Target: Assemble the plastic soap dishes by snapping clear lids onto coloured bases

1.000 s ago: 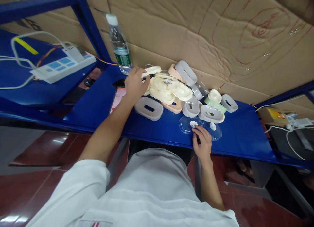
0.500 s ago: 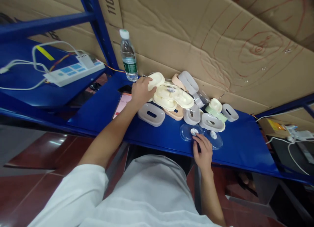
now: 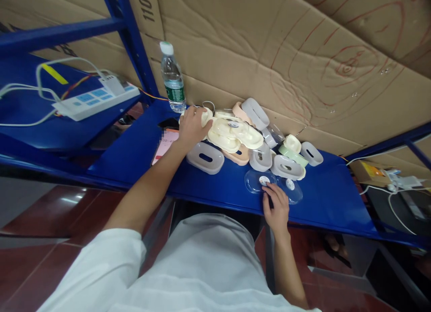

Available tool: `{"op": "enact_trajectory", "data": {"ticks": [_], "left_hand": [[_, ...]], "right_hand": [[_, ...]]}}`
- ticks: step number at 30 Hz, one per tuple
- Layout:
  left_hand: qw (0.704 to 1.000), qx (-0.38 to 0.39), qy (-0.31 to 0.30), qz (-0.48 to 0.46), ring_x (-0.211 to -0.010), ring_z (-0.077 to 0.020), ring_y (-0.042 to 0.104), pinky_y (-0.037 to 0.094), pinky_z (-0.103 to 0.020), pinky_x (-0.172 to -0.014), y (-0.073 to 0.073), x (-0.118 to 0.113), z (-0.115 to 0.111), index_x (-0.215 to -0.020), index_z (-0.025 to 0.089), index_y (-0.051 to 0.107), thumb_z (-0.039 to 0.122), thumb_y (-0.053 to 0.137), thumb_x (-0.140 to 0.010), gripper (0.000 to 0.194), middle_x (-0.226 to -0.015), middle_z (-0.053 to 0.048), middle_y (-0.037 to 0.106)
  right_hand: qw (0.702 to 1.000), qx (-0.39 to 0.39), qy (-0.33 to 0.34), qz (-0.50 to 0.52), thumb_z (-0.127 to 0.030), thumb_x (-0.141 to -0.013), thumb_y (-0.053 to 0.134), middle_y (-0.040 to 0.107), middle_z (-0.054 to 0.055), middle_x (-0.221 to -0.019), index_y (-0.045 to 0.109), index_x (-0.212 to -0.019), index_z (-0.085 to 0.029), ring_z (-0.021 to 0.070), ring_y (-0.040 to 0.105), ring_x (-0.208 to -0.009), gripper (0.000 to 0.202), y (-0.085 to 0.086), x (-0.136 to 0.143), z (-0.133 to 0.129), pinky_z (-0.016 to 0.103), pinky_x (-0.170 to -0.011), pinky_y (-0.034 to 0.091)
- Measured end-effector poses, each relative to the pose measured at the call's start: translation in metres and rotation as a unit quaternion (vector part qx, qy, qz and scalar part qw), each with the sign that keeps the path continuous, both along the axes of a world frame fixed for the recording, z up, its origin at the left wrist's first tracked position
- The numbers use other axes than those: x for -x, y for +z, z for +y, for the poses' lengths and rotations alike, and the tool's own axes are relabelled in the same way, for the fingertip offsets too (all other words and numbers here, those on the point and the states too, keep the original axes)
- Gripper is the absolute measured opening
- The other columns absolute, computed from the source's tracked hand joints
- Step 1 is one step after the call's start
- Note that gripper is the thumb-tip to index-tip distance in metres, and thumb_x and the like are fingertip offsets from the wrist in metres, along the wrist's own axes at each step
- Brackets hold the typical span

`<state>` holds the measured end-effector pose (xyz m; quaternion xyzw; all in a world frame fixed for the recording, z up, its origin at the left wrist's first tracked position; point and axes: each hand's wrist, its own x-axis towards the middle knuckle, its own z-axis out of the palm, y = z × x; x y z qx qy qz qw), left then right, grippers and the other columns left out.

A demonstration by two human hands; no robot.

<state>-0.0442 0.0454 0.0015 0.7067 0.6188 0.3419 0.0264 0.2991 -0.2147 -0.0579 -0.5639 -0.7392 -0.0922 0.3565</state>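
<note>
My left hand is closed over a cream oval plastic piece, whose far side its fingers cover. Right beside it lies a heap of cream oval pieces, with a clear lid bearing a round sticker on top. A grey oval box with a slot sits just below that hand. My right hand rests with fingers loosely stretched on the edge of a clear oval lid. Another clear lid lies partly behind its fingers.
Grey, peach and green boxes crowd the right of the blue shelf. At the left stand a water bottle and a phone. Cardboard walls the back. A power strip lies beyond the blue post.
The cream piece at my left hand has shifted left and turned under the fingers. My right hand stays on the clear lids. The view has swung slightly.
</note>
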Motion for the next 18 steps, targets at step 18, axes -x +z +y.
{"op": "enact_trajectory", "data": {"ticks": [18], "left_hand": [[1.0, -0.023, -0.005, 0.003, -0.134, -0.039, 0.06, 0.046, -0.053, -0.115, 0.004, 0.01, -0.003, -0.138, 0.022, 0.065, 0.04, 0.071, -0.095, 0.047, -0.14, -0.017, 0.065]], "right_hand": [[0.999, -0.012, -0.039, 0.002, -0.018, -0.105, 0.065, 0.075, 0.009, -0.134, 0.072, -0.126, -0.024, 0.0283, 0.066, -0.13, 0.023, 0.002, 0.01, -0.005, 0.047, -0.109, 0.05]]}}
